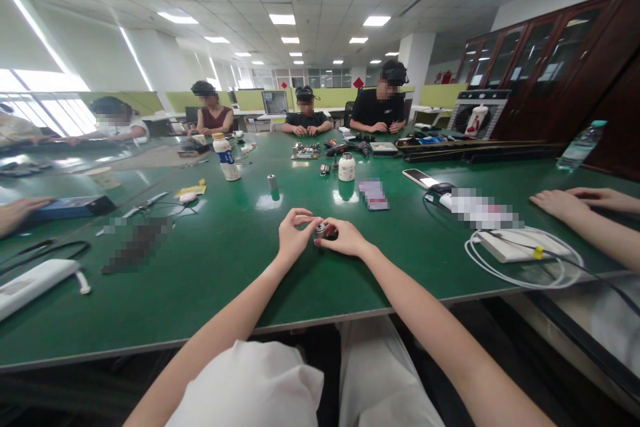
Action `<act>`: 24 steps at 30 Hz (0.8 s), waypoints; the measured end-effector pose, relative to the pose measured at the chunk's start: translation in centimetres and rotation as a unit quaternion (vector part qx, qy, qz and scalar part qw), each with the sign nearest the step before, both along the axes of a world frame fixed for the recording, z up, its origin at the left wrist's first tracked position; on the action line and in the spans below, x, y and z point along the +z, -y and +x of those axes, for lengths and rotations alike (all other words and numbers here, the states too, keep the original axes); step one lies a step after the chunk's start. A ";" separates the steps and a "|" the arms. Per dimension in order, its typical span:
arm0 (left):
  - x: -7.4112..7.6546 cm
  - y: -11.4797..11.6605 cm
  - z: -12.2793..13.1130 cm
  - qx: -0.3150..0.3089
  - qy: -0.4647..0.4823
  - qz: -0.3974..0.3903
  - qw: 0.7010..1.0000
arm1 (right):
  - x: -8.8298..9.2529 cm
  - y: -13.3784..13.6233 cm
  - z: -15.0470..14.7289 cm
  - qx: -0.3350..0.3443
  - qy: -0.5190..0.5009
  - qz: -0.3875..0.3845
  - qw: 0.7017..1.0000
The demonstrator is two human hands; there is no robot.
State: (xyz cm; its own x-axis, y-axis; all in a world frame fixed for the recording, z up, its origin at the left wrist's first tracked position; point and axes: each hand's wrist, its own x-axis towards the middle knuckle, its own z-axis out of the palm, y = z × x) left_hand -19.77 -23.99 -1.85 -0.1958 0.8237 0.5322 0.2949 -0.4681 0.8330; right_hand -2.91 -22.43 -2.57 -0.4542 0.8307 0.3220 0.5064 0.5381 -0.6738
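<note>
My left hand (295, 230) and my right hand (344, 238) meet over the green table (240, 267), both pinched on a small silver and dark object (323, 232) held between their fingertips just above the tabletop. What the object is I cannot make out. A small grey cylinder (272, 182) stands upright farther back, and a white jar (347, 167) beyond it.
A white bottle (227, 157) stands at back left; a phone (420, 178), a white power strip with coiled cable (520, 250) and a water bottle (580, 145) lie to the right. Another person's hands (575, 201) rest at right. Several people sit at the far side with tools.
</note>
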 end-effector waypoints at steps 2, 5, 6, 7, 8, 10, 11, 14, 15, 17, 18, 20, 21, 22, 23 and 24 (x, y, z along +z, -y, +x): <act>0.0 0.0 0.0 -0.011 -0.006 -0.011 1.000 | 0.0 0.0 0.0 -0.002 0.002 0.001 1.000; 0.1 0.0 -0.1 -0.022 -0.012 -0.021 0.999 | 0.0 0.0 0.0 -0.002 0.001 0.000 1.000; 0.1 0.0 -0.1 -0.025 -0.014 -0.022 0.999 | -0.1 0.0 0.1 -0.001 0.000 -0.001 1.000; 0.1 0.0 -0.1 -0.028 -0.016 -0.022 0.999 | -0.1 0.0 0.1 0.000 -0.002 -0.003 1.000; 0.1 0.0 -0.1 -0.031 -0.018 -0.022 0.999 | -0.1 0.0 0.1 0.002 -0.004 -0.004 1.000; 0.1 0.1 -0.1 -0.031 -0.023 -0.020 0.999 | -0.1 -0.1 0.1 0.004 -0.007 -0.006 1.000; 0.2 0.2 -0.1 -0.023 -0.025 -0.017 0.999 | -0.1 -0.1 0.1 0.005 -0.008 -0.007 1.000; 0.5 0.5 0.0 0.030 -0.031 0.003 0.999 | -0.1 -0.1 0.1 0.004 -0.008 -0.013 1.000; 0.6 0.5 -0.1 0.042 -0.029 0.008 0.999 | -0.1 -0.1 0.1 0.002 -0.008 -0.016 1.000; 0.7 0.5 -0.2 0.040 -0.022 0.007 0.999 | -0.1 -0.1 0.1 0.000 -0.008 -0.019 1.000; 0.7 0.4 -0.3 0.029 -0.019 0.004 0.999 | -0.1 -0.1 0.1 0.001 -0.009 -0.019 1.000; 0.6 0.3 -0.4 -0.005 -0.020 -0.007 1.000 | -0.2 -0.2 0.1 0.006 -0.013 -0.020 1.000; 0.5 0.2 -0.5 -0.025 -0.025 -0.012 0.999 | -0.2 -0.3 0.0 0.008 -0.015 -0.020 1.000; 0.4 0.1 -0.5 -0.044 -0.029 -0.017 0.998 | -0.3 -0.3 0.0 0.009 -0.016 -0.020 1.000; 0.4 0.1 -0.5 -0.060 -0.033 -0.020 0.997 | -0.4 -0.4 0.0 0.010 -0.018 -0.019 1.000; 0.4 0.1 -0.5 -0.068 -0.035 -0.020 0.997 | -0.4 -0.4 0.0 0.011 -0.019 -0.018 1.000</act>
